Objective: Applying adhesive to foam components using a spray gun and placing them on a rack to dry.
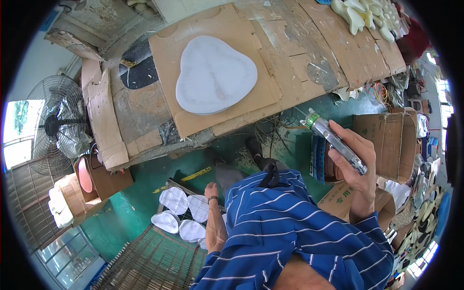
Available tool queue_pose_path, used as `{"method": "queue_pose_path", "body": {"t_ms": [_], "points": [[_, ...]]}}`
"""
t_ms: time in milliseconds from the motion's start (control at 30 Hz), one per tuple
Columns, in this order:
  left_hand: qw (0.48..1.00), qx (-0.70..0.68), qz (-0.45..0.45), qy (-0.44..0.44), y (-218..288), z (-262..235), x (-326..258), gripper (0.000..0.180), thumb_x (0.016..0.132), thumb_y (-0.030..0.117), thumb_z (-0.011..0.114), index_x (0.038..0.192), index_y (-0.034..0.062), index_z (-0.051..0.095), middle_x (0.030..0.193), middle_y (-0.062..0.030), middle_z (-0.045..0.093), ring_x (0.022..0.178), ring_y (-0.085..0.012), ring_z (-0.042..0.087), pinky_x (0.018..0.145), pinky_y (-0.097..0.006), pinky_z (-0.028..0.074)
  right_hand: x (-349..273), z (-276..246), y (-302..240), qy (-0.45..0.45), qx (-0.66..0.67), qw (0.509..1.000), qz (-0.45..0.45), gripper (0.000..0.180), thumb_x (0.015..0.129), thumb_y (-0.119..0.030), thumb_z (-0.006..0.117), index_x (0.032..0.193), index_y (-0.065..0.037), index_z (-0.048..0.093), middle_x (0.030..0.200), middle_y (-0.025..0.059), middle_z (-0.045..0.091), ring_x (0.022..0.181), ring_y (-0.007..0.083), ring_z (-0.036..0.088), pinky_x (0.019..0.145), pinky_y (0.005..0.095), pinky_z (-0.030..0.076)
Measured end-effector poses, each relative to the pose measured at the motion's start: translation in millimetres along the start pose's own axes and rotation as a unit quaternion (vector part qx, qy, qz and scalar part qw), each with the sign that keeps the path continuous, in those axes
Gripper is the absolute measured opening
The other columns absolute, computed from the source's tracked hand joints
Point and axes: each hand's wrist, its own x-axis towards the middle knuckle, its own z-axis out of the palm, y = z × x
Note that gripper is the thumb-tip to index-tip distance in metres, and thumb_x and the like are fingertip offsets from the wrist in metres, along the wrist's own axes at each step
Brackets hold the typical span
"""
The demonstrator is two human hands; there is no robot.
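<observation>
My right hand point(355, 157), raised right of the bench, is wrapped round a silver spray gun point(336, 145) with a green ring near its nozzle. The nozzle points up and left. On the bench lies a large white pad point(215, 75) with three rounded lobes, flat on a sheet of cardboard point(166, 77); neither hand touches it. My left hand point(211, 190) hangs low by my left side, its fingers curled. It is next to a wire rack point(157, 256) bearing several smaller white pads point(173, 200). Whatever the left fingers grip cannot be made out.
A worn, cardboard-covered bench point(309, 63) spans the front, with cream shaped pieces point(357, 14) heaped at its far right. Left stands a fan point(55, 123) near a carton point(104, 186). Another open carton point(384, 145) is on the right, with loose hoses point(275, 133) beneath the bench.
</observation>
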Motion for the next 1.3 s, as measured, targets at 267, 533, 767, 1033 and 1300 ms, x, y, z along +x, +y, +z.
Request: {"method": "queue_pose_path", "body": {"t_ms": [267,533,767,1033,1300], "points": [[0.993,-0.095,0.066,0.038,44.6,-10.5,2.8,0.03,0.092,0.017,0.069,0.119,0.0049,0.074,0.112,-0.016,0.076,0.106,-0.0263,0.073,0.095,-0.036,0.056,-19.7,-23.1,-1.1,-0.093,-0.026,0.995,0.04,0.061,0.077,0.002,0.073,0.136,0.001,0.063,0.097,0.0182,0.07,0.079,0.0299,0.067,0.072,0.0339,0.051],[0.896,-0.295,0.28,0.177,186.5,-44.1,39.7,0.031,0.095,0.006,0.066,0.125,0.0009,0.069,0.115,-0.0104,0.071,0.102,-0.0199,0.069,0.093,-0.032,0.053,-24.5,4.6,7.3,-0.069,0.069,0.995,0.035,0.059,0.075,-0.001,0.077,0.132,0.003,0.065,0.1,0.0177,0.07,0.083,0.0258,0.067,0.079,0.0321,0.052],[0.877,-0.26,0.29,0.28,315.1,-64.2,64.9,0.038,0.089,0.011,0.071,0.126,0.0064,0.069,0.121,-0.0179,0.065,0.112,-0.0337,0.064,0.097,-0.042,0.051,-19.4,-1.1,4.8,-0.027,0.047,0.999,0.005,0.061,0.076,0.005,0.075,0.136,0.0,0.064,0.095,0.0174,0.071,0.077,0.0287,0.069,0.071,0.0321,0.052],[0.886,-0.131,0.296,0.334,341.3,-75.2,69.1,0.049,0.085,0.018,0.078,0.132,0.0105,0.066,0.128,-0.0181,0.057,0.117,-0.0376,0.057,0.1,-0.046,0.048,-43.1,-28.5,12.2,0.0,0.031,0.996,0.079,0.065,0.071,0.009,0.073,0.135,0.001,0.064,0.092,0.0156,0.068,0.077,0.0247,0.067,0.069,0.0297,0.05],[0.901,-0.044,0.295,0.315,350.5,-81.7,76.8,0.045,0.079,0.014,0.079,0.123,0.0115,0.072,0.122,-0.0176,0.059,0.115,-0.0366,0.057,0.097,-0.047,0.048,-38.5,-28.3,17.5,0.085,0.035,0.992,0.084,0.062,0.071,0.008,0.072,0.132,0.002,0.066,0.091,0.0161,0.067,0.077,0.0236,0.065,0.07,0.029,0.049]]}}
